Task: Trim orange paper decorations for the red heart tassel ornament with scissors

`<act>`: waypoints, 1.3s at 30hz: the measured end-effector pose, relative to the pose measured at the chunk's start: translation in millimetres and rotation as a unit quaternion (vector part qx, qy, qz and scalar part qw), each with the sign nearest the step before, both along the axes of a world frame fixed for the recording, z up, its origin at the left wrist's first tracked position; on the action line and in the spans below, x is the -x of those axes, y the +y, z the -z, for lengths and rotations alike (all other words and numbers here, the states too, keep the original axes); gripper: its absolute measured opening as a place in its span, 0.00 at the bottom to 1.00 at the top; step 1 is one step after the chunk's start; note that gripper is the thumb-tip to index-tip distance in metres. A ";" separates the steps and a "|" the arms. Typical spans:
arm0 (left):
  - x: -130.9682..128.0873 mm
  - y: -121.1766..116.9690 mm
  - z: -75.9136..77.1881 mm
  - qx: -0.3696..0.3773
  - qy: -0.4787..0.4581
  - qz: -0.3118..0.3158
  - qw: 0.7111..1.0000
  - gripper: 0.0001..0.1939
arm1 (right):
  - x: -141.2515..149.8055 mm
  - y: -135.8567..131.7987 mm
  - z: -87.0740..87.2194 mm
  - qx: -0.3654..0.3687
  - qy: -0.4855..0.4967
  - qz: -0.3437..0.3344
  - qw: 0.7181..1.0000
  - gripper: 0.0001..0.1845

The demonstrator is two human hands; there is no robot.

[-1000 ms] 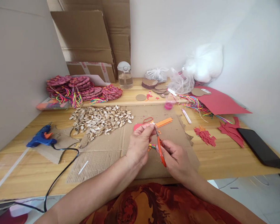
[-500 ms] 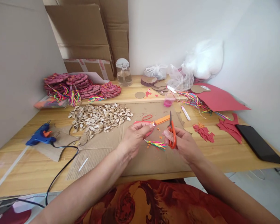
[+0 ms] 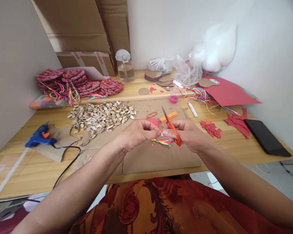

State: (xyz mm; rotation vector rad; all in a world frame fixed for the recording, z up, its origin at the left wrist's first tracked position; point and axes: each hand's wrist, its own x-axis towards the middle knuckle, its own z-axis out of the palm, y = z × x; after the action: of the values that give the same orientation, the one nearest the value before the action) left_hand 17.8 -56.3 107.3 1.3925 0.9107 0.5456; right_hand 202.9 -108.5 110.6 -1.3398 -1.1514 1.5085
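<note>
My left hand pinches a small white-and-orange paper cutout at its fingertips. Beside it, the thumb and fingers of my right hand come close to the same piece; whether they touch it I cannot tell. Orange-handled scissors are held in my right hand, blades pointing up and away. Below the hands lies a bundle of multicoloured strings on the cardboard sheet. Folded orange paper strips and a red disc with a cord loop lie just beyond, the disc partly covered.
Peanut shells are heaped at left, near a blue glue gun with a trailing cord. Red paper scraps and a black phone lie at right. Along the back stand a water bottle and stacked pink woven-looking discs.
The scissors have swung away from the paper cutout and now tilt left in my right hand. Both hands have come together again around the piece. The view has shifted slightly.
</note>
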 end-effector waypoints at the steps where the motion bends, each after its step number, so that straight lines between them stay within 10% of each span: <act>1: -0.4 0.4 0.0 -0.003 0.005 0.002 1.000 0.05 | -0.3 -0.4 0.0 0.001 -0.001 -0.006 1.000 0.12; 12: -1.4 7.7 -5.2 -0.018 -0.005 0.052 0.998 0.05 | -1.0 -1.8 16.9 -0.020 -0.031 0.030 0.999 0.11; 20: -1.2 -3.2 12.4 0.027 -0.067 -0.065 0.995 0.11 | 2.4 -5.8 26.7 -0.050 -0.013 0.109 0.993 0.08; 39: -13.6 -22.2 21.4 0.125 -0.132 -0.102 0.978 0.10 | 14.8 -12.1 30.7 -0.036 0.081 0.159 0.983 0.11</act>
State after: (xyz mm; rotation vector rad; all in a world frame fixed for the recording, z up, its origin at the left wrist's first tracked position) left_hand 31.4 -78.5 85.9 0.9792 0.8777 0.7268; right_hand 188.0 -120.5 79.9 -1.2583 -0.8374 1.3042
